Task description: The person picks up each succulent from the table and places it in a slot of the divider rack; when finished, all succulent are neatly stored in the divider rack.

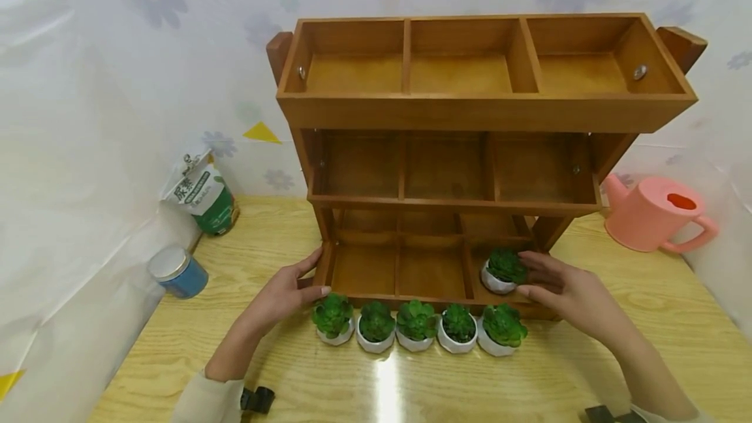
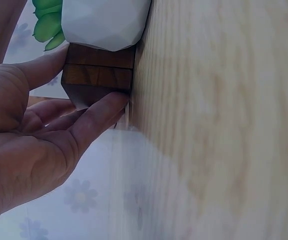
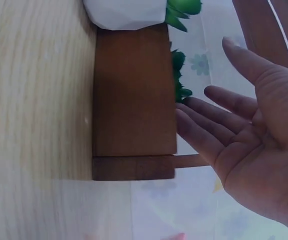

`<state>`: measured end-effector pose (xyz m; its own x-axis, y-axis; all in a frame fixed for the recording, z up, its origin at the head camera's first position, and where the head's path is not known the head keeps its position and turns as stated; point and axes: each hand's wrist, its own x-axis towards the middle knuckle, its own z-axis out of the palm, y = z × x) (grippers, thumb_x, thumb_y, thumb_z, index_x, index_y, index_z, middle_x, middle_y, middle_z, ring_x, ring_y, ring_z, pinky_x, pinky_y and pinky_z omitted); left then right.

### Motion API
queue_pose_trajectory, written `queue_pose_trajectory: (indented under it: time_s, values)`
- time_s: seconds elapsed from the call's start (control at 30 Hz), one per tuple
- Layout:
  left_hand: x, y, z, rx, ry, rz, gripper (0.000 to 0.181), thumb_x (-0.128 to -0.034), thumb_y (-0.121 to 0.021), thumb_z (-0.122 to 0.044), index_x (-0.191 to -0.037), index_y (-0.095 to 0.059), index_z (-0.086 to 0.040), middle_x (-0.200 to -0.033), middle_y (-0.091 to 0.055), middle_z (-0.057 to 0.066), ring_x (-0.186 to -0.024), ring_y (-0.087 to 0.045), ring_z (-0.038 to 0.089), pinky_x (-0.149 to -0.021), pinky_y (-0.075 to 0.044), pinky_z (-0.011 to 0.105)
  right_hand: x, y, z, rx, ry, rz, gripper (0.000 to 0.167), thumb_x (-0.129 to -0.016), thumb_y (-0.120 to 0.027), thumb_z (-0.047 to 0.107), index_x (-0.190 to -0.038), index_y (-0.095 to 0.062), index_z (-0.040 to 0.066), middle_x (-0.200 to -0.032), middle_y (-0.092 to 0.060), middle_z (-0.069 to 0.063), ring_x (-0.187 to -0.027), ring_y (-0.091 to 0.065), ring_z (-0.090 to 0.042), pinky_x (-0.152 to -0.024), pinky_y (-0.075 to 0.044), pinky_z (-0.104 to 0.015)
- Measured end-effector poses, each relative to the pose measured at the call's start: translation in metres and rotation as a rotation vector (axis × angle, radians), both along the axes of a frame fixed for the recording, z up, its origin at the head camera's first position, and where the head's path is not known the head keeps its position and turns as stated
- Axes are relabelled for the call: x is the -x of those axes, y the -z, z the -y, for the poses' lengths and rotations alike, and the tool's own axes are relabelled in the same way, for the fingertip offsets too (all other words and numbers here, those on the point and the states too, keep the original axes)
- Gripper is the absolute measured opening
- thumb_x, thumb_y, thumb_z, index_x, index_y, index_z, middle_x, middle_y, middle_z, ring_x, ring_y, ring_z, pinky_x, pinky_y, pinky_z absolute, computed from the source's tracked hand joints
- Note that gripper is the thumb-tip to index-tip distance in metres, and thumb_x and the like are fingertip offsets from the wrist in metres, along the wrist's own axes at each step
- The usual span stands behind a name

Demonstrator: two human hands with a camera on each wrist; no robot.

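A three-tier wooden shelf (image 1: 482,113) stands on the table. My left hand (image 1: 276,302) (image 2: 38,125) grips the left end of its bottom tier, thumb and fingers around the wooden corner (image 2: 98,76). In the bottom right compartment sits a succulent in a white pot (image 1: 498,282). My right hand (image 1: 572,292) (image 3: 269,135) is just right of that plant, fingers extended and thumb apart; whether a fingertip touches it I cannot tell. Several potted succulents (image 1: 415,325) line the shelf's front edge; one white pot (image 2: 103,22) (image 3: 126,12) shows in each wrist view.
A pink watering can (image 1: 652,214) stands right of the shelf. On the left are a blue jar with a silvery lid (image 1: 182,276) and a green and white bag (image 1: 208,198). Flower-patterned sheeting (image 1: 223,51) hangs behind the table (image 1: 329,390).
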<state>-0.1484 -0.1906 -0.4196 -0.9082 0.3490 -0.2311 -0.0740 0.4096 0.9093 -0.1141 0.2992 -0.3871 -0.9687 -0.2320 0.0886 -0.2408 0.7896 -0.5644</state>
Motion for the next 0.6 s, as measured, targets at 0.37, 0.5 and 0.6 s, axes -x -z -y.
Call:
queue_pose_trajectory:
  time_s: [0.37,0.5,0.6]
  values:
    - [0.0,0.001,0.0,-0.002,0.006,-0.001,0.078,-0.1008,-0.065,-0.019,-0.164,-0.018,-0.023,-0.17,-0.017,0.011,-0.148,-0.036,0.042,-0.107,-0.052,0.043,-0.024,-0.008,-0.017,0.069,0.028,0.046,0.048,-0.096,-0.073,0.028,-0.139,-0.062,0.012,-0.13,-0.07,-0.012,-0.102,-0.065,0.011,-0.073,-0.058,-0.016]
    - [0.0,0.001,-0.001,0.005,0.01,-0.002,0.078,-0.1011,-0.064,-0.019,-0.164,-0.017,-0.022,-0.17,-0.016,0.01,-0.148,-0.035,0.043,-0.108,-0.051,0.044,-0.037,-0.003,-0.022,0.119,-0.021,0.05,0.041,-0.096,-0.072,0.02,-0.135,-0.064,0.011,-0.123,-0.073,0.003,-0.101,-0.068,0.008,-0.072,-0.059,-0.017]
    - [0.0,0.001,-0.001,0.008,0.008,-0.001,0.079,-0.1011,-0.064,-0.019,-0.164,-0.017,-0.022,-0.17,-0.017,0.01,-0.148,-0.035,0.043,-0.108,-0.051,0.044,-0.043,0.003,-0.024,0.166,-0.062,0.057,0.041,-0.096,-0.071,0.014,-0.135,-0.063,0.007,-0.12,-0.073,0.014,-0.102,-0.069,0.006,-0.072,-0.06,-0.018]
